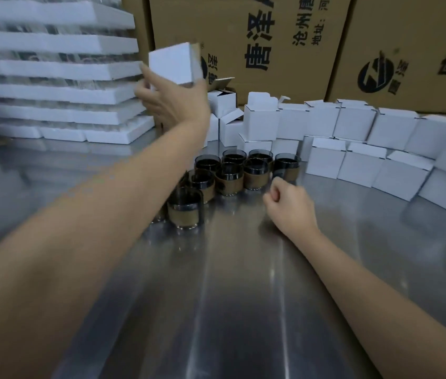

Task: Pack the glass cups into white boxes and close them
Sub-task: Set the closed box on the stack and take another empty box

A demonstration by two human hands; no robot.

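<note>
A small white box (172, 62) is being held up in the air by the left hand (168, 103), over the far-left part of the steel worktop (230, 283), with fingers and thumb being wrapped round its lower edges. It is being smeared by motion blur, so it cannot be told whether it is full or whether its flap is tucked.

The right hand (288, 202) is being rested near the middle of the worktop, curled into a fist with nothing being gripped. The glass cups (230, 170), dark-tinted with tan bands, are being kept upright in a cluster just beyond and left of that fist. The nearest cup (287, 164) is standing just past the knuckles, so the right hand is judged the nearer for picking. The cluster's left side is being hidden by the left forearm.

More stacked boxes (358, 165) are being kept along the far right edge.
</note>
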